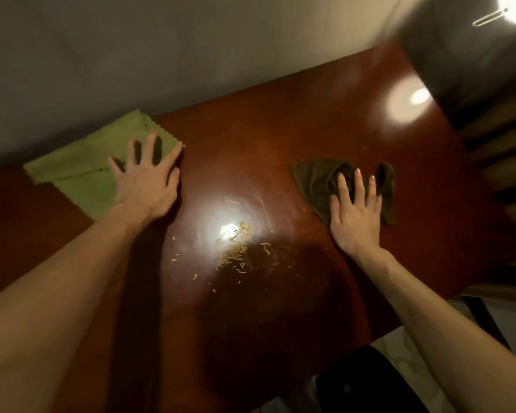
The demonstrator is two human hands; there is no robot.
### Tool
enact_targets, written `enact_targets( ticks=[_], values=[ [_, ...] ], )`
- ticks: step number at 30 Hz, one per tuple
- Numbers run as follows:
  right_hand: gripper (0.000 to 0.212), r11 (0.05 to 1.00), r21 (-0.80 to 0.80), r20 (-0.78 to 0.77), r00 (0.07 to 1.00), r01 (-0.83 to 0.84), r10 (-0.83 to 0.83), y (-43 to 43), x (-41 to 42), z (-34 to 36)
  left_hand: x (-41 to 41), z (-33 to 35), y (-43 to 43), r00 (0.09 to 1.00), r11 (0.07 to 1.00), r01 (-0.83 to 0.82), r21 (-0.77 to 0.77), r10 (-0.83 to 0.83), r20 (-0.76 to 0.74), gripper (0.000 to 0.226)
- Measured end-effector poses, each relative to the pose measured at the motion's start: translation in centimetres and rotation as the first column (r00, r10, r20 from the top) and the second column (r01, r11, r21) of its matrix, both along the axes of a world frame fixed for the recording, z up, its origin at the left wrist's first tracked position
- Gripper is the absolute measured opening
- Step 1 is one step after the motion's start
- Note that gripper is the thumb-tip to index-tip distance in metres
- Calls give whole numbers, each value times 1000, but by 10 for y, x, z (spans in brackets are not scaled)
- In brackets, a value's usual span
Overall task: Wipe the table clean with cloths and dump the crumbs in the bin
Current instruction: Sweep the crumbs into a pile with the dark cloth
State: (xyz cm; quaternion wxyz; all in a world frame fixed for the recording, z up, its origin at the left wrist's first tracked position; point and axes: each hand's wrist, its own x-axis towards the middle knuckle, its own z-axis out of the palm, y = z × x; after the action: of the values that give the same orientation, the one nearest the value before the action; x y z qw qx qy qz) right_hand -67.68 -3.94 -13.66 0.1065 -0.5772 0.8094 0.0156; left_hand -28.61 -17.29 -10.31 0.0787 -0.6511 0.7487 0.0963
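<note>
Two cloths lie on the dark red bench [280, 129], one under each hand, and the crumbs [236, 251] sit between them, closer to the person than either cloth. The left grip [143, 183] is flat, with its fingers spread wide and nothing clasped. It presses on the near right part of the green cloth [81, 165], which lies spread out at the far left edge of the bench and seems to hang over it a little. The right grip [355, 216] is flat too, fingers straight and slightly apart, resting on the dark cloth [316, 180], which is bunched and creased rather than spread.

From the left grip the crumbs lie to the right and toward the person; from the right grip they lie to the left and toward the person. Neither hand looks clearly nearer, so both cloths are about equally placed to reach them. The main heap runs roughly from the bright glare spot back toward the person, with stray curls scattered out on both sides, and a few specks off toward the dark cloth.

Judging from this, gathering has not begun: both cloths would need to be drawn inward and back so the scatter closes into one pile. No bin can be made out; a dark shape at the lower edge is too dim to name.
</note>
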Motion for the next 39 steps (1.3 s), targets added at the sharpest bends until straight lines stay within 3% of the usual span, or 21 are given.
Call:
enact_targets(
  ticks=[5,9,15,21,24,28,30,35,39],
  values=[
    [57,954,0,-8,954,-300,300,4,73,1,18,-19,39,987,996,-82,-26,78,-140,54],
    [55,889,34,20,889,-457,457,10,69,7,36,-25,71,982,992,-28,-124,4,-190,52],
    [53,966,-43,0,967,-254,254,-1,91,4,83,-28,114,969,984,15,-179,-58,-240,57],
    [54,838,8,48,837,-546,545,-5,127,6,91,-39,128,946,985,-26,-172,-32,-323,61],
    [53,879,-24,92,874,-476,476,-23,113,10,91,-39,127,947,981,-40,-189,-23,-319,59],
    [52,927,-54,35,927,-371,373,-34,131,6,90,-42,129,949,969,-91,-231,13,-315,55],
    [52,879,-27,53,877,-477,478,-43,143,7,91,-43,130,941,964,-103,-245,14,-338,54],
    [55,596,3,147,590,-803,794,-97,192,17,93,-45,132,915,956,-151,-253,38,-402,56],
    [84,407,49,133,410,-912,902,-93,231,17,91,-46,131,915,950,-155,-272,34,-401,54]
  ],
)
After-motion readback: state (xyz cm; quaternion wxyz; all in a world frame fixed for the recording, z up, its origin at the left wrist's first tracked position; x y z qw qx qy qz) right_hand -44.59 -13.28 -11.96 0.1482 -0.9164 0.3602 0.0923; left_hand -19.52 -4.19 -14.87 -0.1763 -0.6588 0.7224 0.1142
